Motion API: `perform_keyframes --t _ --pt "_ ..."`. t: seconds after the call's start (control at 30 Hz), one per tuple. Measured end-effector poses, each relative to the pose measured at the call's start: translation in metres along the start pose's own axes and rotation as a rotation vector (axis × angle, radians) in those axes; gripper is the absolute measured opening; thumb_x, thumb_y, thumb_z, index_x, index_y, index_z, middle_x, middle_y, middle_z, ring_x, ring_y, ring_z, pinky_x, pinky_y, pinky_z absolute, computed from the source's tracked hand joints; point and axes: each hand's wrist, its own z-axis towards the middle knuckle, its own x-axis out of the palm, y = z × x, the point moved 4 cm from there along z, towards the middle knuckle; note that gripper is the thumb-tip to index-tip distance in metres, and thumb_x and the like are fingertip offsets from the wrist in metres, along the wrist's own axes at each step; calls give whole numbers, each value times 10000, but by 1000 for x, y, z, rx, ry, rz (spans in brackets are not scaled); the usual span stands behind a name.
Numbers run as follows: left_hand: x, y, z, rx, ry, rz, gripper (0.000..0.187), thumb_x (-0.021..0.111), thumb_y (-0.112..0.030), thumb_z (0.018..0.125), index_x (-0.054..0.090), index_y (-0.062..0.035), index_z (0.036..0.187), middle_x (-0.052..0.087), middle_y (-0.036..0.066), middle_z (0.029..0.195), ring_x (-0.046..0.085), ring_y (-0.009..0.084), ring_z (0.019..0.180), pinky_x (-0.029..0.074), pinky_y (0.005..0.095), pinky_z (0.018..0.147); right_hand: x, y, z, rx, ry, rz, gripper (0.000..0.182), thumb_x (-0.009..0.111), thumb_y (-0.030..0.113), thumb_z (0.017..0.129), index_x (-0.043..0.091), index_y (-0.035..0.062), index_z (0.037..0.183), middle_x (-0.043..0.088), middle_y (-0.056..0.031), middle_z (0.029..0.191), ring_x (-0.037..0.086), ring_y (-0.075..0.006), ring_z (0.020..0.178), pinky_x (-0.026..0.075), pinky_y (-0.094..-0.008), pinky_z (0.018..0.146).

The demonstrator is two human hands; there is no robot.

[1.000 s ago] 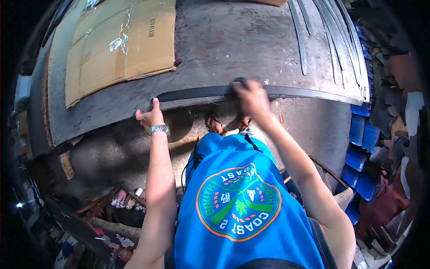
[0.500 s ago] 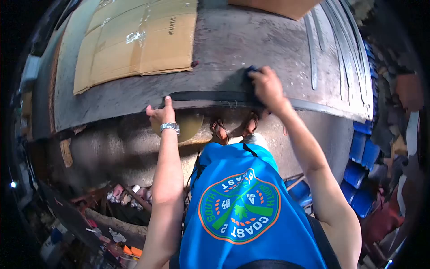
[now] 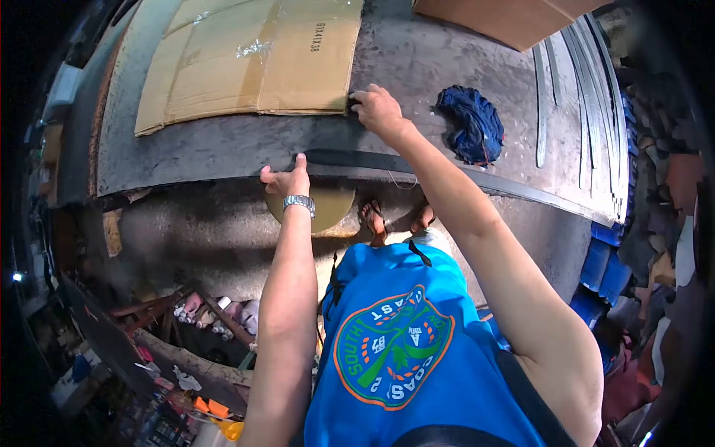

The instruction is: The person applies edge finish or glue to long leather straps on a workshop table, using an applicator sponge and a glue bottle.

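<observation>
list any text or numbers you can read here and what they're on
"6TX41438", as best it reads: printed on the flattened cardboard on the table.
"SOUTH", "COAST" and "2": upside down on the round badge of the blue shirt.
The badge's smaller central characters: too small to read.

Your workbench (image 3: 417, 59) is grey and stained. Flattened cardboard (image 3: 246, 63) lies at its far left, a dark strap (image 3: 357, 159) runs along the near edge, a blue rag (image 3: 471, 123) sits right, and metal strips (image 3: 588, 89) line the right end.

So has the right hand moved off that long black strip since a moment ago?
Yes. The right hand left the black strip and blue rag, reaching to the cardboard sheet's corner.
</observation>
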Motion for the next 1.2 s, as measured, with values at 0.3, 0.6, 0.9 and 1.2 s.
perform_keyframes --t 0.3,0.6,0.9,1.2 --pt "-3 -7 0 -48 55 57 936 871 -328 722 249 -33 1356 344 341 1338 416 429 1224 381 486 1048 -58 -13 -104 -235 -85 -24 129 670 110 808 655 61 926 650 -152 851 640 -371 872 515 -452 748" --pt "-8 -12 -5 -60 57 117 972 877 -356 704 239 -26 1358 380 349 1332 422 435 1245 368 466 1074 -40 -20 -176 -256 -71 -197 142 603 51 800 585 91 935 567 -106 884 621 -309 848 541 -424 690" --pt "-1 -2 5 -64 46 73 982 887 -321 697 231 -34 1368 356 348 1352 429 431 1250 372 445 1088 -41 -25 -174 -227 -88 -80 183 582 14 793 640 64 959 608 -133 919 621 -340 891 526 -440 779" --pt "-3 -1 6 -65 62 59 982 891 -306 691 231 -27 1364 351 351 1347 434 438 1236 404 458 1058 -26 -3 -160 -231 -10 -121 114 570 18 761 616 62 856 599 -141 852 619 -350 881 524 -447 767"
